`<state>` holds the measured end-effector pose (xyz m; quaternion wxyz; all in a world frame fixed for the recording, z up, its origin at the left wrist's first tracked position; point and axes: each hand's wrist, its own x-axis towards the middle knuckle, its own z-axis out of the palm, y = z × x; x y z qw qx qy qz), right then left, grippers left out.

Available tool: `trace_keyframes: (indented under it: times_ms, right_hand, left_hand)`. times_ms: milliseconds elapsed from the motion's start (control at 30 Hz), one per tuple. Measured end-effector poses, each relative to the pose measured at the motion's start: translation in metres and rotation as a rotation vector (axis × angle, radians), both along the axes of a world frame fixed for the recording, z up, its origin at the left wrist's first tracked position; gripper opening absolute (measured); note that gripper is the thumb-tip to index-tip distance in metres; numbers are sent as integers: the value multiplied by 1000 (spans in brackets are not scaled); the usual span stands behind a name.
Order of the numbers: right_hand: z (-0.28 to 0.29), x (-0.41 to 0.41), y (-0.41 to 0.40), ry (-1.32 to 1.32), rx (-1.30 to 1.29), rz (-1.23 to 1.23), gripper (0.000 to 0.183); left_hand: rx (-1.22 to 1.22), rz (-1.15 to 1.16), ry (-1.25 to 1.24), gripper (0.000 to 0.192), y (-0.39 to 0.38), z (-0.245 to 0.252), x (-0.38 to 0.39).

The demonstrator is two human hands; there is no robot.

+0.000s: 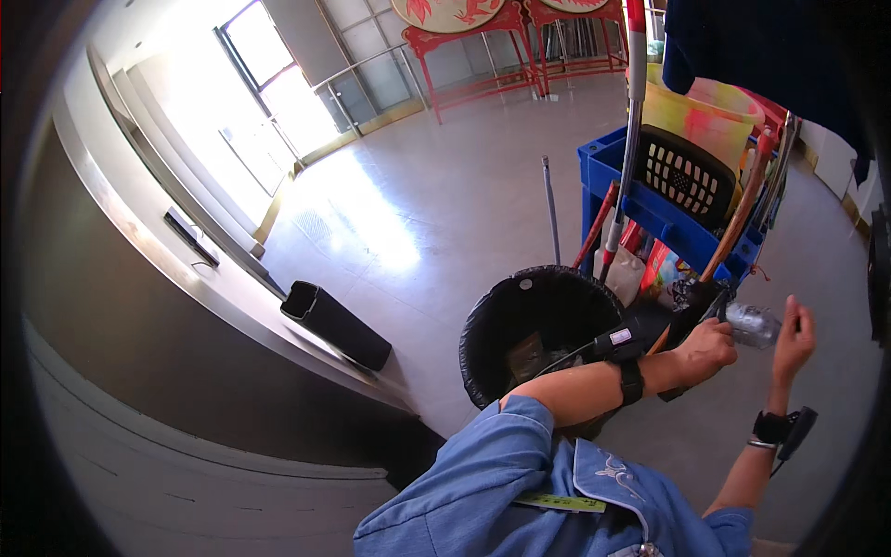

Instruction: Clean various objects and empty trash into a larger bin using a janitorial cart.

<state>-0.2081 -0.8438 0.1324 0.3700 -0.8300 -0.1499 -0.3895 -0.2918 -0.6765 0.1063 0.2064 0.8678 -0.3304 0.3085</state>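
Observation:
My left hand [706, 353] is closed on black plastic that looks like a bag [692, 303]. A clear plastic bottle [753, 325] lies tilted at the bag, just beyond my left knuckles. To its right is my right hand [795, 338], raised with fingers up and apparently holding nothing; whether it touches the bottle is unclear. A large bin lined with a black bag [480, 334] stands left of my left hand, with some rubbish [529, 355] in it. Both wrists wear black straps with devices.
A blue cleaning cart [668, 230] carries a black slotted basket [686, 174], a yellowish bucket [696, 111] and several long handles. A slim black bin [337, 327] stands by the counter [209, 278] at left. Red stands with round drums [480, 42] are at the back.

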Motion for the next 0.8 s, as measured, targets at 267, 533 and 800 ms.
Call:
trace_keyframes:
  times_ms: [267, 533, 800]
  right_hand:
    - [-10, 1, 3, 26, 271, 103, 16]
    - [8, 1, 37, -14, -398, 471, 14]
    - [16, 1, 25, 548, 326, 975, 25]
  left_hand:
    - [38, -34, 115, 10, -10, -7, 5]
    - [-164, -67, 219, 21, -19, -15, 11]
    - [-397, -146, 167, 17, -16, -1, 12]
